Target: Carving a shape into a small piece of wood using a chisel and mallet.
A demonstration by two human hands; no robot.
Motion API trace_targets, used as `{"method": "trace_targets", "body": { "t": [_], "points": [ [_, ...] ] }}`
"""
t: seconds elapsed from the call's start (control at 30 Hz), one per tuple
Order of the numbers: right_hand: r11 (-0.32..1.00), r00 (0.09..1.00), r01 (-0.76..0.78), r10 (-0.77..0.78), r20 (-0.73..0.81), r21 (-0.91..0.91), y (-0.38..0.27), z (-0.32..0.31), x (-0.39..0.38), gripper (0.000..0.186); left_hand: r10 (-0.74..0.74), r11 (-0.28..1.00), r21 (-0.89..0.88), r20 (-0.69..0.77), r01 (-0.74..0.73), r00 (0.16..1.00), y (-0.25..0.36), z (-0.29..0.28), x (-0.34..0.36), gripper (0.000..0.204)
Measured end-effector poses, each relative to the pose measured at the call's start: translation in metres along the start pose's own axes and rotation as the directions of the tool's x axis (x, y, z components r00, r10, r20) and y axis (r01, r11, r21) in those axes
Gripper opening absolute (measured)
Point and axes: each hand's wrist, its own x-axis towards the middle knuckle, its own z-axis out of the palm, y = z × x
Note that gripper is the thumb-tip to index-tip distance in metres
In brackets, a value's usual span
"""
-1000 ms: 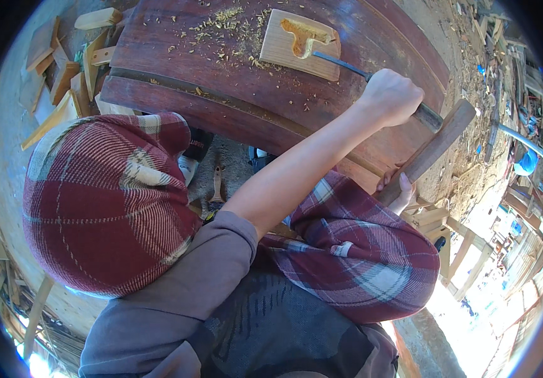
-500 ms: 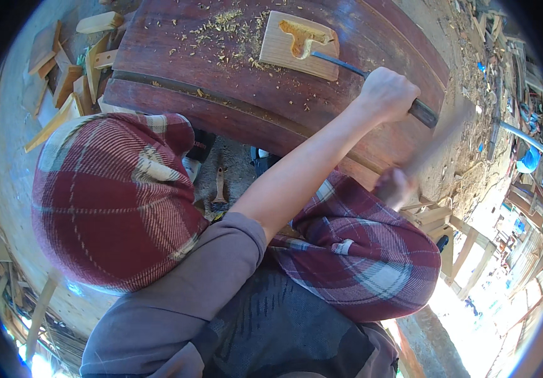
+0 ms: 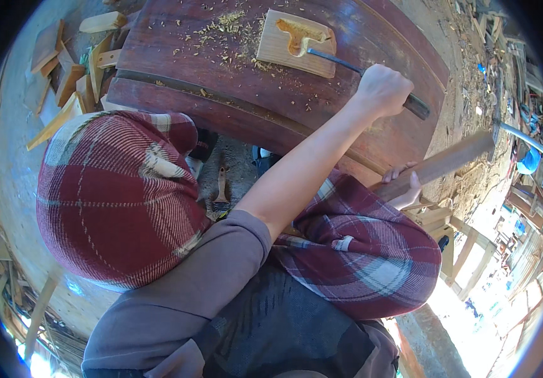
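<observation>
Left fingers wrap the chisel, its tip at the hollow in the block, which lies on the surface; right fingers clasp the stick, apart from the handle.

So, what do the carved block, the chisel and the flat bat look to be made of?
Carved block: bare wood, pale and matte, with grain showing and a yellower recess. Chisel blade: probably steel, judging by its thin, bluish-dark sheen. Chisel handle: dark, perhaps wood, too little detail to be sure. Flat bat: likely unvarnished wood, evenly brown and dull.
</observation>
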Motion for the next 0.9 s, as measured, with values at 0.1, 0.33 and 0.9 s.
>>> {"method": "trace_targets", "body": {
  "t": [0.1, 0.33, 0.9],
  "points": [
    [0.881, 0.954, -0.160, 0.254, 0.159, -0.445, 0.014, 0.006, -0.011, 0.039, -0.013, 1.000, 0.028, 0.016, 0.012, 1.000, -0.011, 0.000, -0.002, 0.009],
    [0.975, 0.999, -0.032, 0.026, -0.029, -0.221, 0.014, -0.003, 0.006, 0.039, -0.023, 0.999, 0.030, 0.004, 0.023, 1.000, -0.006, 0.002, 0.003, 0.011],
    [0.881, 0.967, -0.109, 0.201, 0.156, -0.460, -0.008, 0.013, -0.002, 0.043, -0.115, 0.993, 0.005, -0.012, 0.116, 0.993, -0.012, -0.025, 0.002, 0.010]
  ]
}}
